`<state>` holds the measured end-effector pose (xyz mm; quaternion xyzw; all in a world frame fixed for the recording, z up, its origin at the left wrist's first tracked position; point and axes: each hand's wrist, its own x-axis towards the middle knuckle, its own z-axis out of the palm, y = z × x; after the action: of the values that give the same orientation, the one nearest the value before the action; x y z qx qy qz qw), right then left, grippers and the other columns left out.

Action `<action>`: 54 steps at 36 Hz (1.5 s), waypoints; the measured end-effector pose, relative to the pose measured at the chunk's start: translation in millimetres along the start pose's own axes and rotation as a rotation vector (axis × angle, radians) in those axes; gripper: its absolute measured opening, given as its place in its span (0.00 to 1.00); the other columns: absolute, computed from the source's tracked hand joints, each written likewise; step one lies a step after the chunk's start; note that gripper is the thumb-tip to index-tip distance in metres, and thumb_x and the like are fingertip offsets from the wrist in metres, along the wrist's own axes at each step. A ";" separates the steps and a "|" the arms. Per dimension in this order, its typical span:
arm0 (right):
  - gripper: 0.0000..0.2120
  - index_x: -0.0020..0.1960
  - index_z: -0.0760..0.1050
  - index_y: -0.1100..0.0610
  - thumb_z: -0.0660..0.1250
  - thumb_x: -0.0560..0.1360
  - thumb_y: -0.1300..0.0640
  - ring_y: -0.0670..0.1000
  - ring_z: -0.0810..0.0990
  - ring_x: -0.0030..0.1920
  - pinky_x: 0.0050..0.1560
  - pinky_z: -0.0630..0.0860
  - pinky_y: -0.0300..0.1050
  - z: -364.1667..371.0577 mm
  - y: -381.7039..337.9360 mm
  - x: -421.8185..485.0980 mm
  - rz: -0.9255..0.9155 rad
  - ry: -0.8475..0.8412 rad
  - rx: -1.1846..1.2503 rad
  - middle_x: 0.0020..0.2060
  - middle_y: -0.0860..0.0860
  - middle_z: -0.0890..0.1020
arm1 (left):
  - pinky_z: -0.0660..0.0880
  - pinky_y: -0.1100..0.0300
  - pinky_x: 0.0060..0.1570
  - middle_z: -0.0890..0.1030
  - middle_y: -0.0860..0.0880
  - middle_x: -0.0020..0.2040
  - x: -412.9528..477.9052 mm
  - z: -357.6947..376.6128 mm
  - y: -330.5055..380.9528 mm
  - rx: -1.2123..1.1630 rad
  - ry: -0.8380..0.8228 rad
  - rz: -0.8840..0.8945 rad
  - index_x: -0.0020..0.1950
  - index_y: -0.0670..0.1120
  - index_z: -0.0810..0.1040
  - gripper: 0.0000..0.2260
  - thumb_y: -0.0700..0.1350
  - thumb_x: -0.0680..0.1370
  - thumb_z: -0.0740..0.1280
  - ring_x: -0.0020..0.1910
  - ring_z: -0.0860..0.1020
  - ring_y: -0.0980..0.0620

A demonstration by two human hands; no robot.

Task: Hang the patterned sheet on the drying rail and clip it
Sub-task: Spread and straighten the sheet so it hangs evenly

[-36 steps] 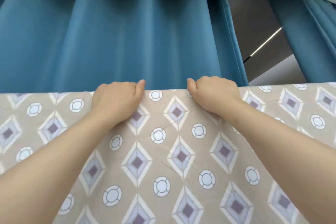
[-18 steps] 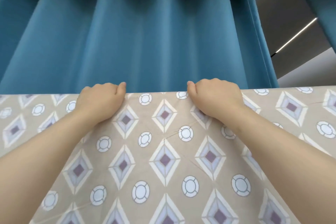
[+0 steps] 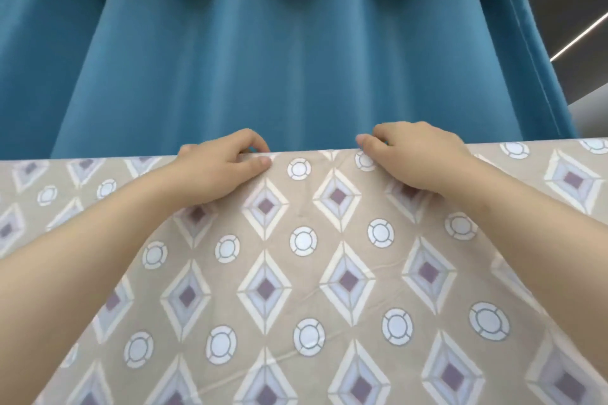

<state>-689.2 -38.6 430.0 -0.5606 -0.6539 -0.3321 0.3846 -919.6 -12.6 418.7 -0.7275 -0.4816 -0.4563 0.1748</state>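
Note:
The patterned sheet (image 3: 306, 273), beige with purple diamonds and white circles, fills the lower half of the head view and folds over a straight top line; the rail beneath it is hidden. My left hand (image 3: 223, 168) pinches the sheet's top fold between thumb and forefinger, left of centre. My right hand (image 3: 418, 158) lies on the same fold right of centre, with its fingers curled over the far side. The two hands are about a hand's width apart. No clip is visible.
A teal pleated curtain (image 3: 263, 59) hangs close behind the sheet and covers most of the upper view. At the upper right are a grey ceiling and a thin strip light (image 3: 579, 39).
My left hand has shifted along the fold from a flat grip to a thumb-and-finger pinch. The view has drifted so the curtain's right edge sits further right.

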 end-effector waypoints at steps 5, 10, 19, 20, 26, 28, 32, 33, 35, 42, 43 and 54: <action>0.10 0.41 0.74 0.52 0.60 0.77 0.49 0.45 0.75 0.32 0.29 0.70 0.41 4.0 -19.0 1.1 -0.050 0.029 0.260 0.31 0.44 0.76 | 0.68 0.48 0.63 0.81 0.61 0.43 3.8 -14.3 -33.8 -0.200 -0.029 0.025 0.41 0.57 0.79 0.09 0.60 0.71 0.66 0.50 0.78 0.55; 0.09 0.39 0.73 0.53 0.62 0.77 0.53 0.50 0.73 0.37 0.30 0.67 0.37 -2.4 -27.9 10.1 0.001 -0.012 0.194 0.31 0.46 0.75 | 0.72 0.69 0.32 0.79 0.55 0.36 16.7 -16.2 -34.2 -0.373 -0.099 0.042 0.39 0.49 0.79 0.07 0.49 0.75 0.67 0.35 0.76 0.56; 0.12 0.47 0.76 0.60 0.59 0.79 0.53 0.53 0.74 0.44 0.40 0.68 0.43 1.9 -26.8 19.3 0.135 -0.036 0.119 0.41 0.52 0.77 | 0.69 0.62 0.37 0.77 0.52 0.38 41.9 -25.7 -22.1 -0.187 -0.193 0.114 0.44 0.48 0.77 0.06 0.49 0.77 0.64 0.37 0.73 0.52; 0.12 0.49 0.76 0.61 0.58 0.79 0.54 0.54 0.74 0.45 0.40 0.69 0.43 1.7 -26.4 19.6 0.156 -0.089 0.083 0.44 0.54 0.78 | 0.69 0.60 0.39 0.78 0.51 0.41 42.4 -21.0 -24.1 -0.169 -0.218 0.112 0.47 0.49 0.75 0.06 0.51 0.78 0.63 0.38 0.73 0.51; 0.07 0.48 0.71 0.50 0.56 0.79 0.49 0.52 0.75 0.47 0.49 0.73 0.48 11.6 -43.4 12.4 0.024 -0.047 0.125 0.44 0.45 0.77 | 0.68 0.57 0.40 0.75 0.54 0.39 35.1 -6.5 -24.4 -0.052 -0.098 0.218 0.39 0.51 0.69 0.11 0.54 0.79 0.58 0.36 0.71 0.56; 0.14 0.38 0.67 0.50 0.52 0.80 0.47 0.52 0.73 0.44 0.38 0.69 0.44 19.5 -53.7 10.0 -0.024 -0.055 0.084 0.36 0.44 0.74 | 0.72 0.53 0.47 0.76 0.55 0.42 29.5 -5.7 -27.3 -0.013 -0.014 0.264 0.39 0.52 0.69 0.11 0.55 0.78 0.58 0.41 0.73 0.55; 0.13 0.46 0.70 0.47 0.49 0.80 0.46 0.51 0.75 0.42 0.38 0.64 0.44 28.7 -54.1 10.0 -0.068 -0.055 0.046 0.34 0.43 0.73 | 0.71 0.54 0.44 0.76 0.58 0.40 19.4 -4.5 -43.5 0.073 0.013 0.180 0.40 0.55 0.70 0.12 0.58 0.78 0.54 0.42 0.73 0.56; 0.11 0.51 0.70 0.45 0.49 0.80 0.46 0.50 0.75 0.40 0.40 0.66 0.44 28.7 -54.3 9.9 -0.078 -0.081 0.070 0.34 0.43 0.73 | 0.69 0.56 0.42 0.76 0.59 0.38 16.6 -2.7 -47.9 0.089 0.023 0.155 0.41 0.55 0.70 0.12 0.59 0.78 0.54 0.42 0.74 0.55; 0.09 0.54 0.69 0.43 0.51 0.80 0.46 0.48 0.74 0.32 0.41 0.70 0.44 26.8 -56.9 10.3 -0.096 -0.133 0.134 0.32 0.44 0.73 | 0.66 0.56 0.44 0.76 0.59 0.38 14.1 0.8 -53.8 0.040 0.050 0.147 0.41 0.54 0.71 0.11 0.58 0.78 0.55 0.44 0.75 0.52; 0.06 0.45 0.69 0.49 0.55 0.79 0.53 0.52 0.75 0.41 0.48 0.74 0.50 25.7 -62.4 21.8 -0.103 -0.086 0.221 0.37 0.44 0.74 | 0.70 0.58 0.41 0.80 0.52 0.40 26.0 -7.6 -44.4 -0.251 -0.004 0.076 0.37 0.50 0.75 0.10 0.51 0.77 0.64 0.40 0.76 0.51; 0.07 0.44 0.69 0.49 0.55 0.79 0.54 0.52 0.75 0.42 0.47 0.75 0.50 26.3 -63.0 23.3 -0.093 -0.061 0.215 0.37 0.44 0.74 | 0.69 0.60 0.36 0.79 0.51 0.39 29.5 -9.6 -41.2 -0.226 0.005 0.083 0.37 0.50 0.75 0.10 0.51 0.77 0.64 0.37 0.75 0.52; 0.10 0.49 0.67 0.54 0.48 0.79 0.55 0.57 0.72 0.41 0.36 0.64 0.46 34.6 -58.5 17.4 -0.001 0.036 0.027 0.33 0.50 0.72 | 0.71 0.52 0.49 0.73 0.56 0.41 23.8 0.1 -44.8 -0.122 0.118 0.227 0.38 0.55 0.71 0.07 0.50 0.77 0.62 0.41 0.72 0.56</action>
<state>-752.9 -9.2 428.3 -0.5489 -0.6515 -0.3334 0.4038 -955.2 21.6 430.1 -0.7585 -0.3562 -0.5042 0.2087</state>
